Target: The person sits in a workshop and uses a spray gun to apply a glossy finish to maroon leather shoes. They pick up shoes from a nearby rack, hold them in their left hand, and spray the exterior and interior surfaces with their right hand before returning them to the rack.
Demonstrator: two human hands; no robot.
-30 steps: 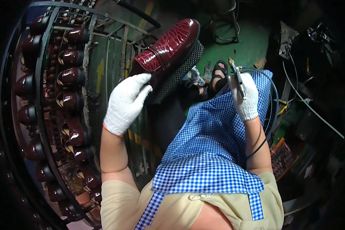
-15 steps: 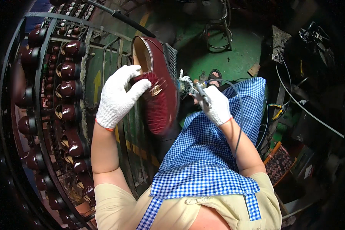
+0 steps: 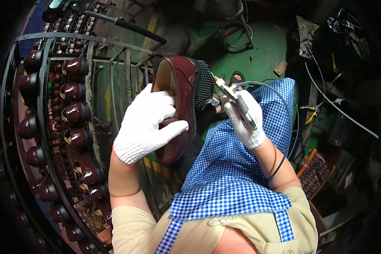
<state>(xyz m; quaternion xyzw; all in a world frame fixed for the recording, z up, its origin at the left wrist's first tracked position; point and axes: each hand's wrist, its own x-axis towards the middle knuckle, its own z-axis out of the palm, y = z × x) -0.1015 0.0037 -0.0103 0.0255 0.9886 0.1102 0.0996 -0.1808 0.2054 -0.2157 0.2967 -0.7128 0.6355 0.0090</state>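
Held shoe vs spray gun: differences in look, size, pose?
Look: the shoe is glossy dark red; the spray gun is greyish metal with a brass-coloured tip.
Size: the shoe is clearly bulkier than the spray gun.
Pose: the shoe's opening faces left; the spray gun's tip points up-left.
Shared: both held, one each in white-gloved left hand and right hand.

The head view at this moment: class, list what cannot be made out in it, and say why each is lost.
Head view: part of the burgundy loafer, covered by the left hand.
Head view: the side of the spray gun against the right hand, hidden by the gun itself.
Head view: the metal shoe rack's far-left edge, lost in the dark rim.
Head view: distant shoes at upper left, too small for detail.
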